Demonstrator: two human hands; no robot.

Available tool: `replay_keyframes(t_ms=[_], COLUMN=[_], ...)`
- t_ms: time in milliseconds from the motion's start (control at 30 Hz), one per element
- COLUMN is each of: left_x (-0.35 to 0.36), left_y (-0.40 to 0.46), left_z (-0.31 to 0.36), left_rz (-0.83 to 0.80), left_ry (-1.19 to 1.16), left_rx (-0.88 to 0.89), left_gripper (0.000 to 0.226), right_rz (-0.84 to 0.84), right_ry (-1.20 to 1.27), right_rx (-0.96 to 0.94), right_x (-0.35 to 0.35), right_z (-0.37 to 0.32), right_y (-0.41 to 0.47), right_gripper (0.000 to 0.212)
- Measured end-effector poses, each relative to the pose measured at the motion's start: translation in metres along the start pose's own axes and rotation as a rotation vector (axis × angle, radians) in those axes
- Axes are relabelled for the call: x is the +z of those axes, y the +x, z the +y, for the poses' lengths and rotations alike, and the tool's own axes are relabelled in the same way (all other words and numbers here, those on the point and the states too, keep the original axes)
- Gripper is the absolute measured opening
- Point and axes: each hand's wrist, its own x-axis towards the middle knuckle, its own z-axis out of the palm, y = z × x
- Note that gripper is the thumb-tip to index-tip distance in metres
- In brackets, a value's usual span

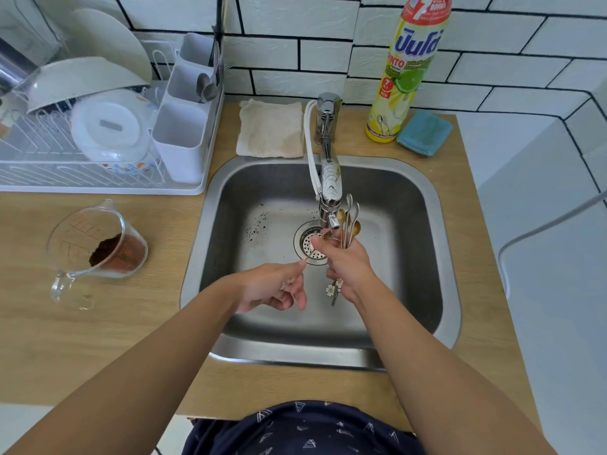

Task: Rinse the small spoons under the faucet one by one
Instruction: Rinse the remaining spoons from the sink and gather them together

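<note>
Wooden counter spans the scene, running to the tiled wall at the far side. Steel sink is set into it at centre; dark specks lie on the basin floor left of the drain strainer.

Dish rack sits far left on the counter, holding pale bowls, a round white lid and a white cutlery caddy with 3 compartments; a few spoons stand in the middle one.

Faucet rises from the far rim of the sink and reaches out over the drain. Whether water is running, I cannot tell.

Dish soap bottle, yellow with a lime on the label, stands far right of the faucet base. Blue sponge lies just beside it on the right. Folded beige cloth lies left of the faucet base.

Glass measuring jug lies tilted on the counter left of the sink, brown powder inside.

My right hand grips a bundle of small spoons, bowls up, just beside the faucet nozzle; flower charms hang below the fist.

My left hand pinches the handle end of 1 thin gold spoon, which slants up toward the nozzle. The 2 hands are close together over the drain.
</note>
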Motion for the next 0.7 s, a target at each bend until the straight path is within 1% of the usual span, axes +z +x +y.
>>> replay_keyframes(t_ms=[67, 133, 200, 267, 333, 400, 467, 500, 533, 567, 600, 667, 700], left_x=[-0.002, -0.002, 0.0, 0.004, 0.008, 0.011, 0.015, 0.017, 0.019, 0.02, 0.021, 0.021, 0.019], left_y=[-0.001, -0.001, 0.002, 0.004, 0.005, 0.005, 0.004, 0.004, 0.005, 0.006, 0.007, 0.006, 0.004], left_z=[0.0, 0.001, 0.002, 0.002, 0.001, 0.001, 0.001, 0.001, 0.002, 0.002, 0.001, 0.0, -0.001], left_rz=[0.049, 0.106, 0.177, 0.284, 0.338, 0.326, 0.3, 0.294, 0.294, 0.297, 0.298, 0.278, 0.256], left_ry=[0.006, 0.093, 0.176, 0.199, 0.212, 0.229, 0.239, 0.224, 0.192, 0.143, 0.08, -0.086, -0.169], left_rx=[-0.012, 0.005, 0.085, 0.168, 0.194, 0.181, 0.164, 0.157, 0.148, 0.14, 0.14, 0.151, 0.152], left_gripper=[0.049, 0.036, 0.027, 0.024, 0.022, 0.02, 0.021, 0.023, 0.024, 0.026, 0.026, 0.022, 0.021], right_rz=[0.042, 0.087, 0.127, 0.165, 0.179, 0.126, 0.022, -0.03, -0.066, -0.076, -0.053, 0.025, 0.053], right_ry=[-0.021, -0.037, -0.057, -0.096, -0.133, -0.148, -0.167, -0.178, -0.196, -0.208, -0.224, -0.238, -0.232], right_rx=[-0.004, 0.001, 0.0, -0.009, -0.018, -0.039, -0.074, -0.085, -0.096, -0.105, -0.118, -0.139, -0.141], right_x=[-0.001, -0.004, -0.004, -0.004, -0.003, -0.003, -0.001, 0.0, 0.0, 0.0, 0.0, -0.002, -0.002], right_z=[0.0, 0.001, 0.001, 0.001, 0.001, 0.003, 0.007, 0.009, 0.012, 0.012, 0.01, 0.005, 0.002], right_y=[0.003, 0.004, 0.003, 0.003, 0.004, 0.004, 0.0, -0.002, -0.002, -0.002, -0.001, 0.004, 0.007], right_gripper=[0.013, 0.017, 0.024, 0.023, 0.023, 0.02, 0.008, 0.009, 0.021, 0.03, 0.031, 0.015, 0.011])
